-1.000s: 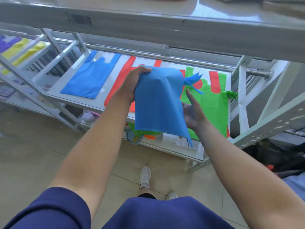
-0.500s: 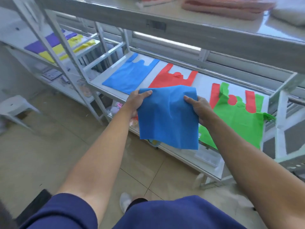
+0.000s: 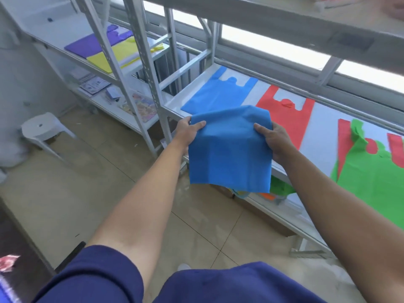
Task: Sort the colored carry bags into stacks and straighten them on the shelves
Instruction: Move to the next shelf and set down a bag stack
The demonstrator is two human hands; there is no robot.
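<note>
Left hand (image 3: 189, 132) and right hand (image 3: 276, 141) pinch the folded blue carry bag's (image 3: 229, 149) upper corners, before the shelf's (image 3: 175, 103) blue stack (image 3: 218, 95); limp fabric may land skewed, overlapping the red bag (image 3: 288, 112)

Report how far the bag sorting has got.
Done: a flat blue carry bag and a red carry bag lie straight on the white shelf; purple and yellow bags lie on the far shelf. In hand: the left hand and right hand hold a folded blue bag in front of the shelf. Left: the green bag lies crooked over another red bag.
</note>
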